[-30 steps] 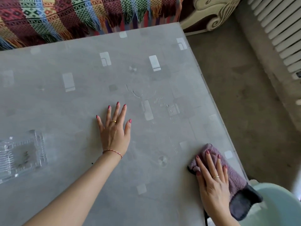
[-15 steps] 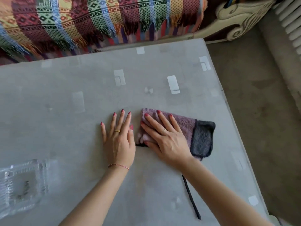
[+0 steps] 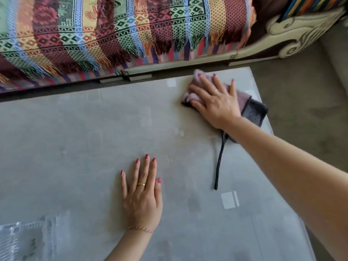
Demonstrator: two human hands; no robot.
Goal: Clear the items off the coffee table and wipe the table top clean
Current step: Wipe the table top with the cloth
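Observation:
The grey coffee table top point(image 3: 79, 147) fills most of the view. My right hand point(image 3: 216, 100) presses flat on a purple and dark grey cloth point(image 3: 252, 108) at the table's far right corner. A thin dark strap point(image 3: 219, 161) trails from the cloth toward me across the top. My left hand point(image 3: 142, 194) lies palm down on the table near the middle, fingers spread, holding nothing. A clear glass dish point(image 3: 24, 240) sits at the near left edge of the table, blurred.
A sofa with a striped, fringed multicoloured throw point(image 3: 113, 34) stands right behind the table's far edge. Its carved cream armrest point(image 3: 293, 32) is at the upper right. Grey carpet point(image 3: 305, 102) lies to the right of the table.
My right hand has slid the cloth from the near right edge, through the middle beside my left hand, up to the far right corner. My left hand stays flat in place.

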